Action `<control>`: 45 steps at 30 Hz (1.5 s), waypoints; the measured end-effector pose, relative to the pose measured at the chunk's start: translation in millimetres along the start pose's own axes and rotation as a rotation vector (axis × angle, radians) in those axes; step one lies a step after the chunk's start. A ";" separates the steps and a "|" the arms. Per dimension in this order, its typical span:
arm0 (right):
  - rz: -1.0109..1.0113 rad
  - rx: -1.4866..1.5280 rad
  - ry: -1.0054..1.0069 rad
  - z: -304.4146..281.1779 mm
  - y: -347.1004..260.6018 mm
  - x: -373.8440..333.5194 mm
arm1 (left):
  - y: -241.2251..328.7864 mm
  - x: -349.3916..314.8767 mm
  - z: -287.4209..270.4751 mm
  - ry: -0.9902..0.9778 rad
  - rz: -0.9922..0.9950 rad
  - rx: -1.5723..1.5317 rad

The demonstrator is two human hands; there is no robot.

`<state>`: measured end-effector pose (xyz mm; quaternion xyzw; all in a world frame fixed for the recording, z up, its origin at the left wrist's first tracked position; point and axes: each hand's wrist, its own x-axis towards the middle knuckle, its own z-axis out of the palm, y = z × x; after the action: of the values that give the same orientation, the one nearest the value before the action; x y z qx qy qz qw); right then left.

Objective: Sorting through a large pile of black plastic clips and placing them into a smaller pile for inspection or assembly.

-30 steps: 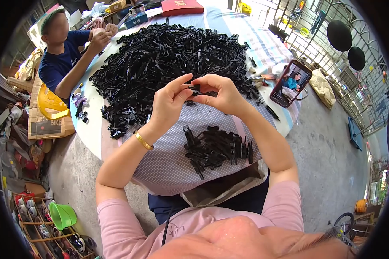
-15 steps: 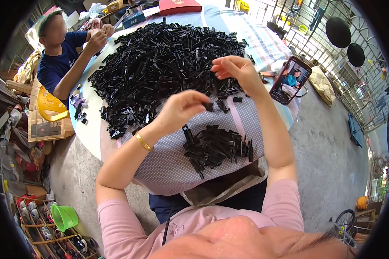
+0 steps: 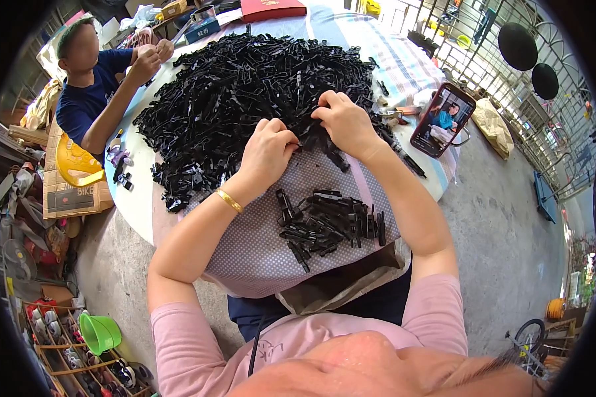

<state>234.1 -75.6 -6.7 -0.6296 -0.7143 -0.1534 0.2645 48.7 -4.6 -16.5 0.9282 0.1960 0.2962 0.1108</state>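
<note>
left hand, right hand touch black pieces

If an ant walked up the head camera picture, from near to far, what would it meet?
Pink shirt → small heap of black pieces → big heap of black pieces → red box.
</note>
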 end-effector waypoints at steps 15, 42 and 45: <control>0.134 0.398 -0.082 -11.5 -9.5 2.7 | -18.8 -3.7 -15.6 -0.043 -0.711 -1.419; 0.597 1.435 -0.101 -8.2 -52.6 -3.3 | 7.0 -4.7 -11.6 0.223 -0.414 -0.904; 0.546 1.305 -0.022 -5.8 -54.0 -3.6 | 9.4 -7.9 -11.4 0.198 -0.444 -0.865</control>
<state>182.4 -90.4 2.1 -0.5005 -0.4796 0.3843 0.6097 38.9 -15.4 -8.4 0.7003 0.2576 0.4065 0.5273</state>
